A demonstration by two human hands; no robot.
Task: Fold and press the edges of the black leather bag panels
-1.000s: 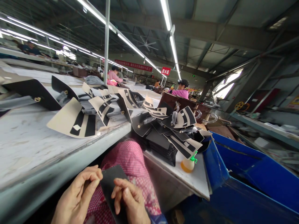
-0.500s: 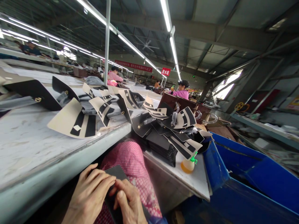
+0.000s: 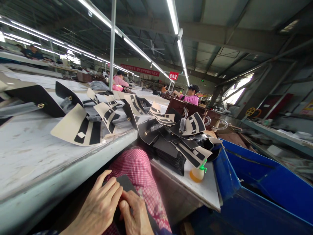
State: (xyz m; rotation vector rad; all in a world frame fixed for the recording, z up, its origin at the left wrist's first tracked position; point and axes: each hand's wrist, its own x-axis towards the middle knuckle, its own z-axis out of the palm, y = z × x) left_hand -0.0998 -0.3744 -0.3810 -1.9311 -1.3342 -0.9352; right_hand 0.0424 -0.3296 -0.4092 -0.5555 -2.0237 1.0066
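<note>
On my lap, over the pink checked cloth [image 3: 137, 164], lies a flat black leather piece [image 3: 126, 183]. My left hand [image 3: 97, 209] lies over its left part with the fingers stretched flat and pressing down. Beside it, my right hand [image 3: 133, 215] is curled on the piece, thumb tip pressed against its surface. Most of the piece is hidden under both hands.
A white worktable [image 3: 29, 147] on the left carries several beige-and-black cut pieces [image 3: 78, 129] and black flaps with gold studs. A heap of such pieces [image 3: 178, 137] and a small orange bottle [image 3: 197, 173] sit on a side shelf. A blue bin [image 3: 256, 195] stands right. Other people work far back.
My left hand slid right and flattened over the black piece, which it earlier pinched at the edge. My right hand drew closer in and curled, and more of the piece is covered.
</note>
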